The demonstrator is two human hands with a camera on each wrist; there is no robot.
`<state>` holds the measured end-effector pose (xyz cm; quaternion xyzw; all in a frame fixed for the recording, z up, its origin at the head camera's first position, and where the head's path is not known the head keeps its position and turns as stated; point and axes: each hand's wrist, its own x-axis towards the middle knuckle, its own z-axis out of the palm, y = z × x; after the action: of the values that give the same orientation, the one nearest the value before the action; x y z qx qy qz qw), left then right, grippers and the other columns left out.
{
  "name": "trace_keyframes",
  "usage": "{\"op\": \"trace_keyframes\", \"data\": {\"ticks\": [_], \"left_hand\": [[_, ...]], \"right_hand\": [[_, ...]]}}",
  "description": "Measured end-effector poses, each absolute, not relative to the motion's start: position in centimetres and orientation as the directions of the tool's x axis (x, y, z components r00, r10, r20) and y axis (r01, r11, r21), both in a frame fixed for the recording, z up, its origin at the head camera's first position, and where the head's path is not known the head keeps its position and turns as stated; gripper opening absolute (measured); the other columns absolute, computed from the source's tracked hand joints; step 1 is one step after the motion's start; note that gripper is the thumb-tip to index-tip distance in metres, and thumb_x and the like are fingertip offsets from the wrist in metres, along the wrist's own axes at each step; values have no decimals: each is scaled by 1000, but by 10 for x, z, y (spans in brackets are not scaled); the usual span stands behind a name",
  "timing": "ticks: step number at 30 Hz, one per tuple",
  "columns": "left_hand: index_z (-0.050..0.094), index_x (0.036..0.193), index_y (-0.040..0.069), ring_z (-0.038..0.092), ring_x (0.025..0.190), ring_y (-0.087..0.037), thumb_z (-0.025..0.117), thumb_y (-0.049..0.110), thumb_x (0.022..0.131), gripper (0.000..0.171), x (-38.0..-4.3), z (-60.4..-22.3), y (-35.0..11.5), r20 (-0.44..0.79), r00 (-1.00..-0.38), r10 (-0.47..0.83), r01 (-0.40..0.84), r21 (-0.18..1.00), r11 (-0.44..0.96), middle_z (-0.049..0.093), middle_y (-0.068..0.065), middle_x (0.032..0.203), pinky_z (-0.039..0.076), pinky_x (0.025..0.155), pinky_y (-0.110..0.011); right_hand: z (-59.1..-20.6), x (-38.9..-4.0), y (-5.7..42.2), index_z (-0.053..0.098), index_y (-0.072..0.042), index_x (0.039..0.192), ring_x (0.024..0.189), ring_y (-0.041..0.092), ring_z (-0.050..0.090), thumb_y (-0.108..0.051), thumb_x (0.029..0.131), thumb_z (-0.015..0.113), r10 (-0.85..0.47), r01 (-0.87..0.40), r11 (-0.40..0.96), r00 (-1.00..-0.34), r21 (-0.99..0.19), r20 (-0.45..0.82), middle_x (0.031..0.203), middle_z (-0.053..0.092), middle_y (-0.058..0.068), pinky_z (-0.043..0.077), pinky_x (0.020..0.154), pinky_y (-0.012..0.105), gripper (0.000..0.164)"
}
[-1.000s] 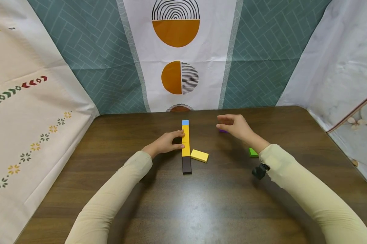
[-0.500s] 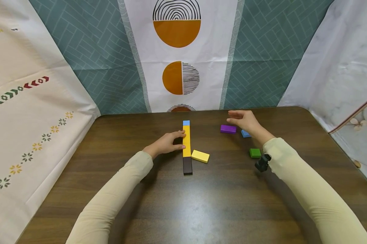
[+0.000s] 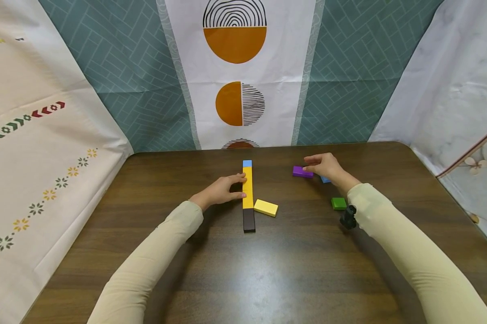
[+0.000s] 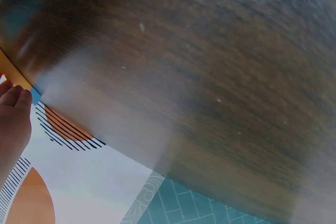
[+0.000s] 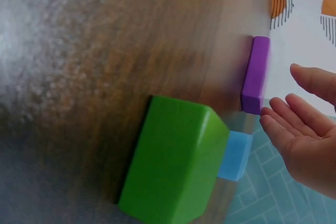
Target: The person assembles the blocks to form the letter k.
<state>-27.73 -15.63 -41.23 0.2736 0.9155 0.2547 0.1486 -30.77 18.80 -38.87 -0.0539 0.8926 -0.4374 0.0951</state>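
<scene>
In the head view, a straight row of blocks runs front to back: a small blue block (image 3: 247, 163) at the far end, deep-yellow blocks (image 3: 248, 200) in the middle and a black block (image 3: 249, 220) nearest me. My left hand (image 3: 218, 191) touches the deep-yellow part with thumb and fingers spread along its left side. To the right lies a purple block (image 3: 298, 171). Over its right end hovers my right hand (image 3: 327, 167), thumb and fingers apart with nothing between them. The right wrist view shows this purple block (image 5: 256, 74) beside the extended fingers (image 5: 278, 124).
A pale yellow block (image 3: 266, 208) lies askew right of the row. Partly hidden under my right hand is another blue block (image 3: 325, 179), with a green block (image 3: 339, 204) nearer me. A patterned cloth (image 3: 146, 90) hangs behind the wooden table (image 3: 211, 279).
My right hand first shifted right, uncovering the purple and blue blocks, then lowered toward the purple block's right end. The left hand stays against the row.
</scene>
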Motion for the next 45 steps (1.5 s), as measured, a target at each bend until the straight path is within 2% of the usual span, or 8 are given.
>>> {"op": "trace_keyframes", "data": {"ticks": [12, 21, 27, 38, 45], "left_hand": [[42, 145, 5, 21, 145, -20, 66, 33, 91, 64, -278, -413, -157, -139, -809, 571, 416, 551, 723, 29, -3, 156, 21, 116, -39], [41, 145, 5, 20, 145, -20, 65, 32, 92, 64, -276, -411, -157, -145, -807, 573, 415, 550, 724, 28, -4, 156, 20, 116, -40], [42, 145, 5, 20, 145, -20, 66, 31, 92, 64, -275, -410, -157, -146, -811, 567, 408, 554, 726, 28, -3, 156, 20, 116, -39], [42, 145, 4, 21, 145, -21, 65, 31, 92, 64, -276, -412, -157, -131, -807, 576, 425, 549, 719, 29, -4, 156, 20, 116, -40], [42, 145, 4, 21, 145, -21, 66, 31, 92, 64, -276, -412, -158, -130, -802, 582, 429, 553, 715, 29, -5, 156, 21, 116, -40]], "right_hand": [[-396, -310, 185, 57, 6, 129, 125, 38, 49, -4, 86, 70, -161, -8, 670, -978, -743, -135, 126, 58, 22, 42, 102, 46, 46], [-400, -310, 185, 61, 4, 125, 114, 37, 56, -2, 83, 73, -179, -69, 737, -979, -673, -96, 122, 61, 23, 47, 90, 43, 45], [-402, -312, 186, 64, 2, 123, 106, 34, 58, -4, 81, 74, -206, -126, 771, -977, -625, -56, 118, 63, 23, 46, 89, 43, 43], [-401, -311, 186, 66, 2, 120, 99, 32, 60, -5, 81, 76, -208, -139, 777, -977, -614, -42, 115, 64, 24, 48, 80, 38, 41], [-400, -312, 186, 66, 2, 120, 110, 37, 58, -5, 81, 76, -218, -139, 765, -975, -629, -50, 118, 63, 24, 46, 90, 45, 42]]}}
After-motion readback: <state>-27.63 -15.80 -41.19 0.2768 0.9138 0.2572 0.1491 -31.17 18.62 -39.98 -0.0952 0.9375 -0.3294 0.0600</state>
